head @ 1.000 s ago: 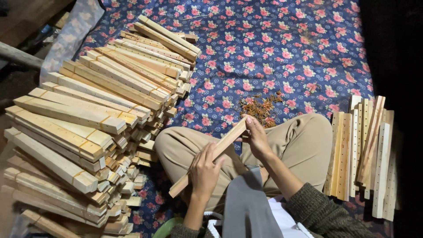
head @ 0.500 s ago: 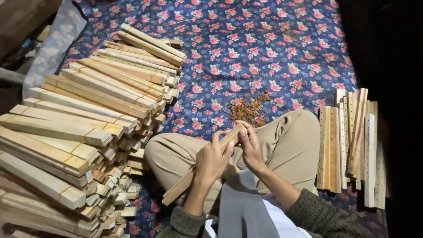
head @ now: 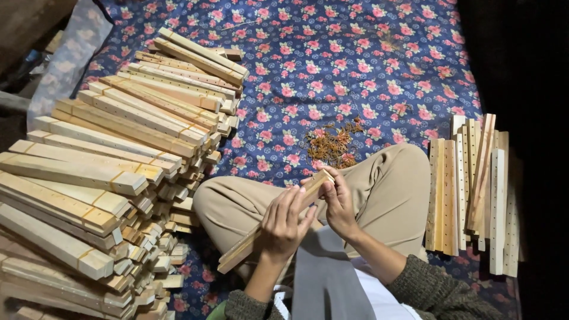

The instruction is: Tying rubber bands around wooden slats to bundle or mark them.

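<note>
Pale, unfinished wood made up the long flat slat [head: 269, 228] that lay slantwise across the seated person's lap, over the tan trousers [head: 385, 195]. The left hand [head: 284, 224] was wrapped over the slat's middle, grasping it, while the right hand [head: 339, 204] pinched its upper end between fingers and thumb.

With the slat resting on the knee and gripped by only two hands, its lower end hung free; a slackened left grasp could have let it slide down towards the blue cloth with pink flowers [head: 332, 65] spread on the floor. Raw edges so close to bare fingertips looked likely to leave a splinter. The tall stack of drilled wooden slats [head: 112, 160] stood just beside the left knee, and a nudge might have tipped its leaning ends. The small heap of brown shavings [head: 332, 145] lay near the right knee, easily scattered.

Half a second earlier both hands sat closer together at the slat's upper part; by now the left hand had moved down towards the middle. The row of slats [head: 468, 189] on the right lay unchanged.
</note>
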